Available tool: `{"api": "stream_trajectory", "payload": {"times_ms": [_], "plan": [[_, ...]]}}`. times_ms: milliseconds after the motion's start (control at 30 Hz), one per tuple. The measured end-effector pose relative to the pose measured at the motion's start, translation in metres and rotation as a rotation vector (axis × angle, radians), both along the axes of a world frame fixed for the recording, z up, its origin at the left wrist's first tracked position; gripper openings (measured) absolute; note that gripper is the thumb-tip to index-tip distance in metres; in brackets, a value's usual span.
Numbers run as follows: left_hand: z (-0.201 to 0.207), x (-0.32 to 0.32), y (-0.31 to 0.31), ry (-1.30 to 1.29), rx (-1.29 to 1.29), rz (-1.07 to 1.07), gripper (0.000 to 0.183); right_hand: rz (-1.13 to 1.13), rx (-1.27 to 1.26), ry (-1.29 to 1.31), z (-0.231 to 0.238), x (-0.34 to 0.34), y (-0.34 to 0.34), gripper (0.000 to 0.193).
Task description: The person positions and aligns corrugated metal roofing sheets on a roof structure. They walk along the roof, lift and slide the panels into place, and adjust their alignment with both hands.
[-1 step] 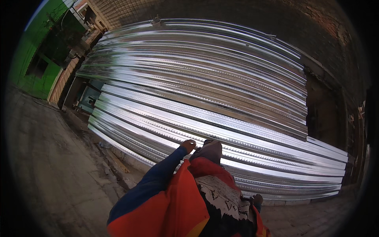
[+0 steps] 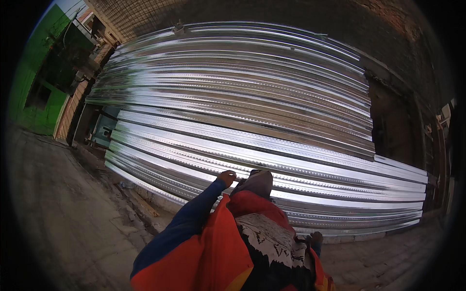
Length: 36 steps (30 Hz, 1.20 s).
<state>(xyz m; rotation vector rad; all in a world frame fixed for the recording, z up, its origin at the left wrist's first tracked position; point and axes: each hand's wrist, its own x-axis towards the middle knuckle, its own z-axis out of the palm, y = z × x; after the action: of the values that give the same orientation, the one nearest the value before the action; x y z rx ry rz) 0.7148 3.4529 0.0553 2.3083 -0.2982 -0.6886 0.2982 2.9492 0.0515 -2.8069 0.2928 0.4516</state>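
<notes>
Long ribbed metal decking sheets (image 2: 242, 114), silver and shiny, lie side by side across the view. My left hand (image 2: 227, 177), at the end of a blue sleeve, is low over the nearer sheets, just left of my dark-tipped foot and greyish trouser leg (image 2: 257, 185). Its fingers are curled closed; anything in them is too small to make out. Farther right, by the near edge of the sheets, my right hand (image 2: 316, 237) is small, dark and curled. What it may hold is hidden. I cannot tell whether either hand touches the metal.
An opening (image 2: 395, 123) lies beyond the right ends of the farther sheets. At left, a gap (image 2: 103, 127) shows below the sheets. A small object (image 2: 179, 29) stands on the far edge. Behind are a dark wall (image 2: 310, 17) and a green wall (image 2: 36, 82); grey pavement (image 2: 58, 194) runs at left.
The whole view has shifted slightly, so the sheets sit a little farther left. My left hand appears slightly farther left and my right hand slightly higher; both stay curled.
</notes>
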Motion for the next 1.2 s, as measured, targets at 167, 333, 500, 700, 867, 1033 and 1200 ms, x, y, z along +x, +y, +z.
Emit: {"api": "stream_trajectory", "payload": {"times_ms": [167, 333, 500, 700, 867, 1033, 1200], "plan": [[-0.039, 0.013, 0.012, -0.104, 0.241, -0.375, 0.027, -1.74, 1.347, -0.141, -0.037, 0.024, 0.068, 0.044], [-0.047, 0.048, -0.024, -0.021, 0.055, -0.367, 0.027, -1.657, 1.285, -0.181, -0.036, 0.057, 0.081, 0.045], [-0.067, 0.086, -0.106, -0.189, 0.335, -0.816, 0.026, -1.688, 1.176, -0.156, -0.015, 0.077, -0.002, 0.039], [-0.104, 0.105, -0.249, 0.38, -0.201, -0.162, 0.027, -1.76, 1.188, -0.397, 0.008, 0.072, -0.148, 0.04], [-0.068, 0.117, -0.378, 0.072, 0.003, -0.651, 0.028, -1.778, 0.885, -0.459, 0.062, 0.07, -0.222, 0.041], [-0.064, 0.16, -0.481, 0.602, -0.283, -0.11, 0.026, -1.926, 0.873, -0.357, 0.074, 0.049, -0.23, 0.041], [-0.052, 0.183, -0.575, 0.624, -0.222, 0.035, 0.03, -1.901, 0.719, -0.049, 0.035, -0.017, -0.218, 0.043]]}}
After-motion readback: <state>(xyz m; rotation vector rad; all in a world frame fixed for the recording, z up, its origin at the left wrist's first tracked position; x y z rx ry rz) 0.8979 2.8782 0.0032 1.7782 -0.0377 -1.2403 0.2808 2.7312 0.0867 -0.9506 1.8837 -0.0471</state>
